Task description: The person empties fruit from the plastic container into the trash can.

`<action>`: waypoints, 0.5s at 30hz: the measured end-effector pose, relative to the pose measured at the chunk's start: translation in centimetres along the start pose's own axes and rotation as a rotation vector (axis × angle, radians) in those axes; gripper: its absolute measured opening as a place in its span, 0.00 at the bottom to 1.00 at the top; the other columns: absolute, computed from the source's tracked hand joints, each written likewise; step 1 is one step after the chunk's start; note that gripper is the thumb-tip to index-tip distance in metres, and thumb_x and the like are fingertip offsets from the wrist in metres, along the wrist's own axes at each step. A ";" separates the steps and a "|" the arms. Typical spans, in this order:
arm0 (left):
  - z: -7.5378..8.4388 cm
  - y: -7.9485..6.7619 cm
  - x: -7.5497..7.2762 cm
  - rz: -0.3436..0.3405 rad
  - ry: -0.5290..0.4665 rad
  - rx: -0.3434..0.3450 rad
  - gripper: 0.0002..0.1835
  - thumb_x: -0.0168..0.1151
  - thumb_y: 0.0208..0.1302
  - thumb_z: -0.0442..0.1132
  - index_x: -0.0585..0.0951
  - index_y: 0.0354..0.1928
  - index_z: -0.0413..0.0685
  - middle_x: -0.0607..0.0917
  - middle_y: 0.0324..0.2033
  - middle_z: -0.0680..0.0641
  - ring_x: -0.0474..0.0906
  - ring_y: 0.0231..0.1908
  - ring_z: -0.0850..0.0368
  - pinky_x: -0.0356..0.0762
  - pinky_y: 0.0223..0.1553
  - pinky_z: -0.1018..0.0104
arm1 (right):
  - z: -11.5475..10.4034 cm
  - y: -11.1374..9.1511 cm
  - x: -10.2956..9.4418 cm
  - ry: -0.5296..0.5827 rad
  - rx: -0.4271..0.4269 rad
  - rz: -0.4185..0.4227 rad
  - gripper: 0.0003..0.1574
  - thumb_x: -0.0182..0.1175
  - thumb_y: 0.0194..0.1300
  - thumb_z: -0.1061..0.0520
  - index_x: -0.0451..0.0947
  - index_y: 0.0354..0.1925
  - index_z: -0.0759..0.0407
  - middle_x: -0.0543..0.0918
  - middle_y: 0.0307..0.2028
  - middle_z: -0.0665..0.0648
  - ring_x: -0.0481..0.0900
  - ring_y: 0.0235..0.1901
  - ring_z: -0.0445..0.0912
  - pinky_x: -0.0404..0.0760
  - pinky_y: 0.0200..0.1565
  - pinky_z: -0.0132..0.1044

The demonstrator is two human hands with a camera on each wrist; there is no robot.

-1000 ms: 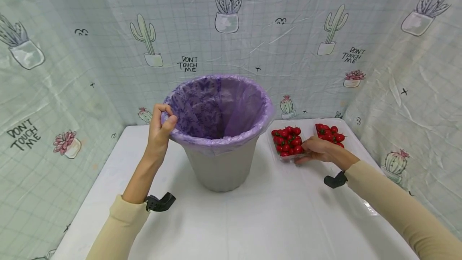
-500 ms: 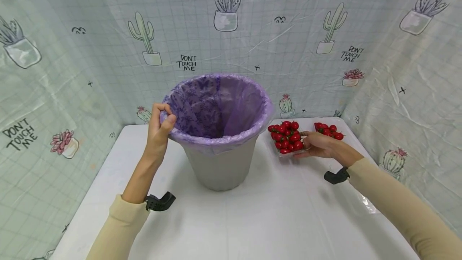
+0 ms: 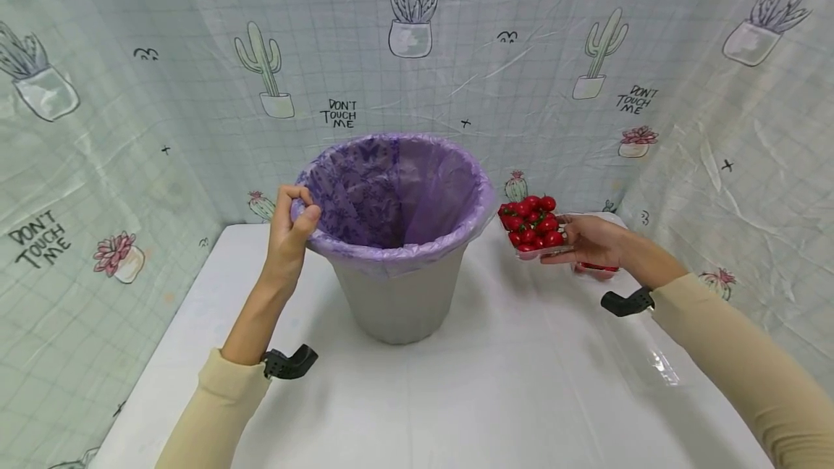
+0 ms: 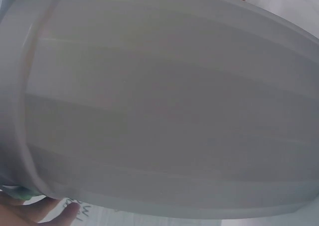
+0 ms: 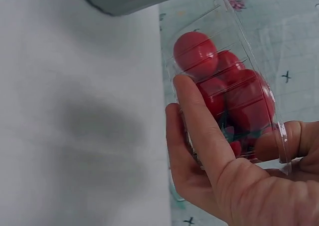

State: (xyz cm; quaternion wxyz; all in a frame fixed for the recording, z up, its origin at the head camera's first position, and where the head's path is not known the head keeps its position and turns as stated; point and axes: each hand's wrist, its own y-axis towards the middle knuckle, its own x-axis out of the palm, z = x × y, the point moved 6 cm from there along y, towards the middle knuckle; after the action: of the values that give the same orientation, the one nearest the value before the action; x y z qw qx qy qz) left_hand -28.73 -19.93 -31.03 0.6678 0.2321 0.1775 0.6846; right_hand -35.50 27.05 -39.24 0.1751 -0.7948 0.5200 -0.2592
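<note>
My left hand (image 3: 291, 226) grips the left rim of a grey trash can (image 3: 399, 302), thumb on the near side over its purple bag liner (image 3: 391, 255). The can's grey wall fills most of the left wrist view. At the right, my right hand (image 3: 589, 241) holds a clear plastic punnet of cherry tomatoes (image 3: 534, 223) raised off the table, a shadow beneath it. In the right wrist view, fingers (image 5: 199, 121) spread under and along the clear wall of the punnet, with red tomatoes (image 5: 196, 54) showing through.
A second punnet of cherry tomatoes (image 3: 598, 268) stands on the white table (image 3: 456, 396), mostly hidden behind my right hand. A patterned curtain (image 3: 482, 78) with cactus drawings encloses the back and sides. Clear plastic (image 3: 663, 366) glints near my right sleeve.
My right hand has lifted the nearer tomato punnet off the table and moved it slightly up and right. The left hand and the trash can have stayed in place.
</note>
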 end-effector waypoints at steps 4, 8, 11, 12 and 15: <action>-0.1 0.0 0.0 0.000 -0.003 -0.004 0.07 0.56 0.65 0.43 0.69 0.42 0.60 0.65 0.40 0.55 0.60 0.41 0.60 0.57 0.45 0.68 | -1.6 -1.3 0.3 -0.017 -0.041 -0.007 0.55 0.33 0.68 0.71 0.12 0.79 0.54 0.29 0.82 0.63 0.68 0.69 0.61 0.71 0.67 0.50; -0.1 0.0 0.0 0.000 -0.001 -0.004 0.07 0.55 0.65 0.43 0.69 0.42 0.61 0.66 0.41 0.55 0.61 0.43 0.60 0.57 0.46 0.68 | -3.1 -2.3 0.2 -0.013 -0.081 -0.002 0.54 0.33 0.69 0.69 0.12 0.79 0.54 0.26 0.82 0.62 0.78 0.60 0.57 0.74 0.66 0.47; -0.1 0.1 0.0 -0.003 0.000 -0.006 0.07 0.55 0.65 0.43 0.69 0.42 0.61 0.66 0.41 0.55 0.61 0.44 0.60 0.57 0.47 0.68 | -4.2 -3.0 0.2 -0.001 -0.111 0.016 0.53 0.33 0.70 0.69 0.14 0.79 0.53 0.27 0.81 0.60 0.78 0.57 0.54 0.76 0.64 0.47; -0.1 0.1 0.0 -0.003 0.001 -0.007 0.07 0.55 0.65 0.43 0.69 0.42 0.61 0.66 0.41 0.55 0.61 0.44 0.60 0.57 0.47 0.67 | -4.5 -3.2 0.2 -0.002 -0.122 0.020 0.53 0.32 0.70 0.69 0.14 0.79 0.52 0.27 0.81 0.59 0.75 0.60 0.56 0.76 0.64 0.47; -0.1 0.0 -0.1 0.002 0.007 -0.007 0.07 0.55 0.65 0.43 0.69 0.42 0.60 0.66 0.40 0.55 0.61 0.43 0.60 0.57 0.47 0.67 | -5.7 -3.8 0.5 -0.034 -0.156 0.047 0.52 0.33 0.70 0.69 0.18 0.81 0.51 0.28 0.81 0.57 0.65 0.66 0.59 0.79 0.62 0.46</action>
State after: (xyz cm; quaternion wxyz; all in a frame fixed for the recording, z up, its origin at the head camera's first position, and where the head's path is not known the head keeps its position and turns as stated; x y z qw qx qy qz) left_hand -28.82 -20.01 -31.08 0.6674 0.2276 0.1773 0.6866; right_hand -35.92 28.00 -32.47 0.1274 -0.7980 0.5540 -0.2002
